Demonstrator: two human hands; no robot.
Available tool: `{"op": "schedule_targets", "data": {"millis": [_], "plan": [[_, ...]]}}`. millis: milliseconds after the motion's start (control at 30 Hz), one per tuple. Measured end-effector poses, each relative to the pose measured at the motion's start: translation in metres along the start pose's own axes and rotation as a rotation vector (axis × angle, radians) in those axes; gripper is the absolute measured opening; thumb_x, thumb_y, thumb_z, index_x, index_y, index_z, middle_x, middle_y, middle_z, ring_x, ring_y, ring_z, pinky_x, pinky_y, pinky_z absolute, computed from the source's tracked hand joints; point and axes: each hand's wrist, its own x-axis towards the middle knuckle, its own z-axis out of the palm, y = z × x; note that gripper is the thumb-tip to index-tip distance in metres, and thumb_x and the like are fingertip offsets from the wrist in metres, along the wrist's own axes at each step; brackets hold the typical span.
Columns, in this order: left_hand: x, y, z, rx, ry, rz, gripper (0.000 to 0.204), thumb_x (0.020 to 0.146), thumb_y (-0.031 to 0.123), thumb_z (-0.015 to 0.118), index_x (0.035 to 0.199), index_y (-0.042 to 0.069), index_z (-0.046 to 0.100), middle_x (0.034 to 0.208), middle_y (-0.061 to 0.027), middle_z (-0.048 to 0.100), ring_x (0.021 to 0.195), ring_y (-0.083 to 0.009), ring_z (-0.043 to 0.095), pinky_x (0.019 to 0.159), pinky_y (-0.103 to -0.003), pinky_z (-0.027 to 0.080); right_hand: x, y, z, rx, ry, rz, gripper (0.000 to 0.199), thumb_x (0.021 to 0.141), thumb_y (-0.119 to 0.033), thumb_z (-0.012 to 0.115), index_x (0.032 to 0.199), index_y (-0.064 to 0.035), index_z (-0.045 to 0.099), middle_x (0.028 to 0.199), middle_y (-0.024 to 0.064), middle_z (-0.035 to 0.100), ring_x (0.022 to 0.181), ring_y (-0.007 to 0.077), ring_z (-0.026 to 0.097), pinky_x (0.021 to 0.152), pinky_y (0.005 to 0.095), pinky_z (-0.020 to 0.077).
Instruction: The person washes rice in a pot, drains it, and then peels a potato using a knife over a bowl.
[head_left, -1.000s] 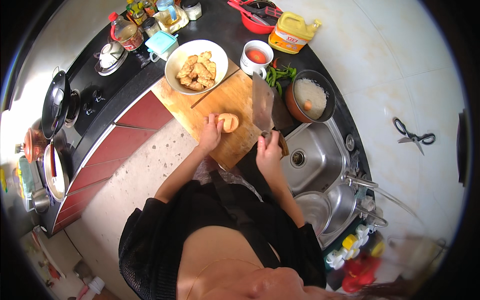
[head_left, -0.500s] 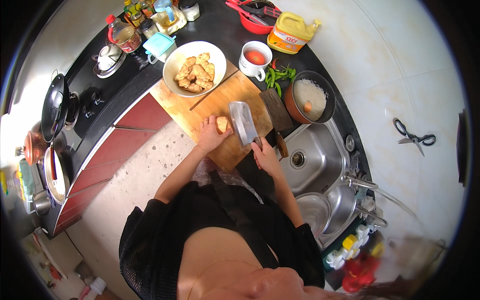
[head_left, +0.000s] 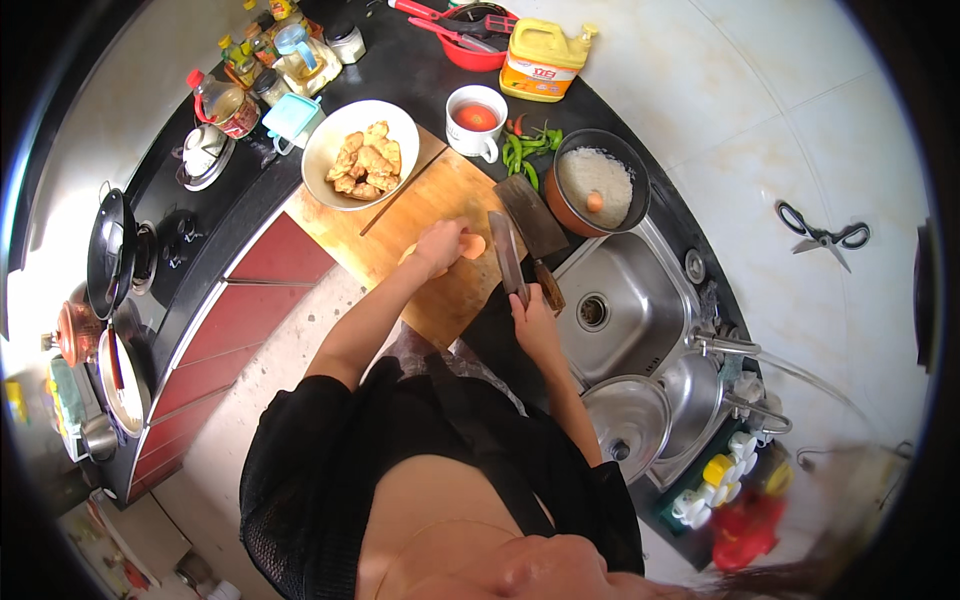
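On the wooden cutting board, my left hand is closed over a pale orange vegetable piece, whose flat end shows beyond the fingers. More of the same pale orange colour peeks out beside the wrist; the hand hides most of it. My right hand grips the handle of a cleaver, its blade turned nearly edge-on and a little to the right of the piece, apart from it. A second, dark-bladed cleaver lies at the board's right edge.
A white bowl of browned chunks and a chopstick rest on the board. Beyond stand a white mug, green peppers, a pot of rice and a yellow jug. The steel sink lies right.
My left hand has shifted right and turned over the vegetable piece. The cleaver has swung from showing its broad side to nearly edge-on. The whole view has shifted slightly.
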Motion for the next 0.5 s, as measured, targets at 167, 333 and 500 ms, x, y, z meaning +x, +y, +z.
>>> {"op": "schedule_targets", "data": {"millis": [167, 333, 500], "plan": [[-0.013, 0.007, -0.011, -0.08, 0.083, -0.105, 0.024, 0.07, 0.016, 0.065, 0.087, 0.005, 0.052, 0.083, -0.0139, 0.061, 0.082, -0.0308, 0.057, 0.072, -0.038, 0.045, 0.012, -0.037, -0.003, -0.092, 0.091, -0.097, 0.025, 0.086, -0.025, 0.046, 0.094, -0.0035, 0.035, 0.069, 0.0239, 0.056, 0.065, 0.0434, 0.053, 0.055, 0.0504, 0.0409], [-0.016, -0.002, -0.016, -0.09, 0.209, -0.072, 0.026, 0.067, 0.02, 0.068, 0.081, 0.005, 0.052, 0.076, -0.012, 0.06, 0.076, -0.0288, 0.058, 0.067, -0.036, 0.046, 0.024, -0.031, 0.037, -0.178, -0.072, 0.031, 0.027, 0.086, -0.026, 0.045, 0.095, -0.0026, 0.034, 0.07, 0.0251, 0.056, 0.067, 0.0429, 0.055, 0.058, 0.0501, 0.0433], [-0.016, 0.004, -0.015, -0.005, 0.061, -0.153, 0.021, 0.067, 0.016, 0.066, 0.083, 0.008, 0.055, 0.081, -0.012, 0.061, 0.081, -0.0288, 0.058, 0.071, -0.037, 0.046, 0.036, -0.027, 0.047, -0.227, -0.149, 0.086, 0.031, 0.085, -0.029, 0.045, 0.097, -0.0025, 0.034, 0.076, 0.0257, 0.057, 0.072, 0.0449, 0.055, 0.064, 0.052, 0.0428]]}}
